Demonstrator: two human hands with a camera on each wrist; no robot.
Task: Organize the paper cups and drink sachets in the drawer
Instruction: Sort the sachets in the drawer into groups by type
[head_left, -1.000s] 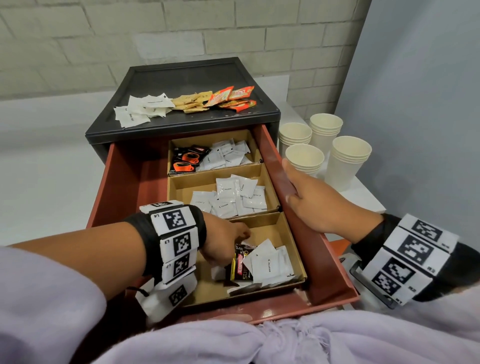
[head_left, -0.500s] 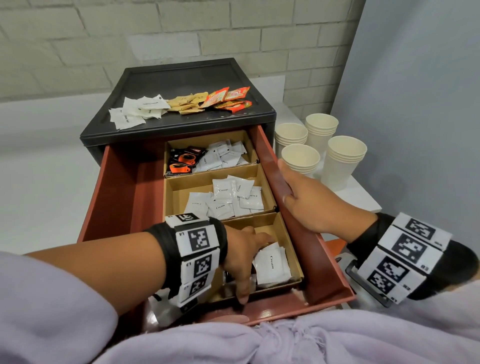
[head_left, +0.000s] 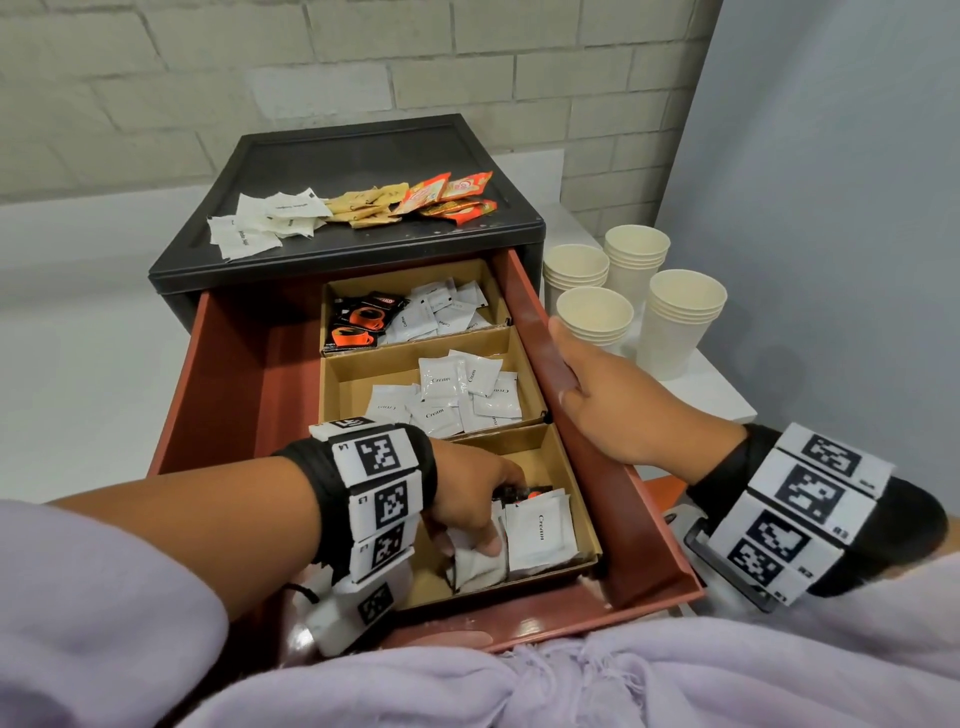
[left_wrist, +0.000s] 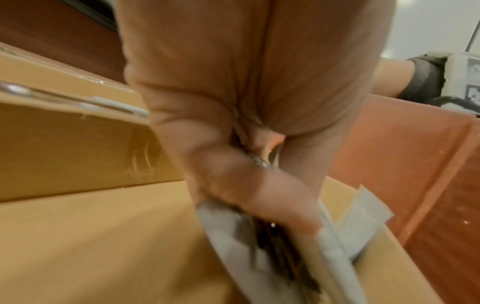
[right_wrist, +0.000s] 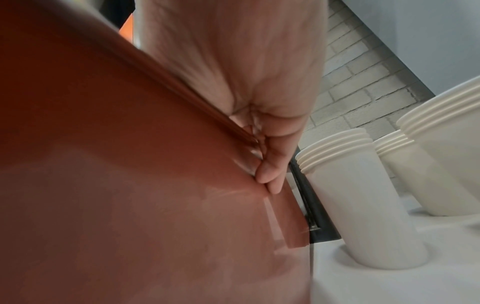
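The left hand (head_left: 470, 499) pinches a bundle of sachets (head_left: 480, 564) in the nearest cardboard compartment (head_left: 582, 499) of the open drawer (head_left: 234, 374). The right hand (head_left: 608, 410) grips the drawer's right wall. Paper cup stacks (head_left: 675, 322) stand on the table (head_left: 727, 400) at 2 o'clock.
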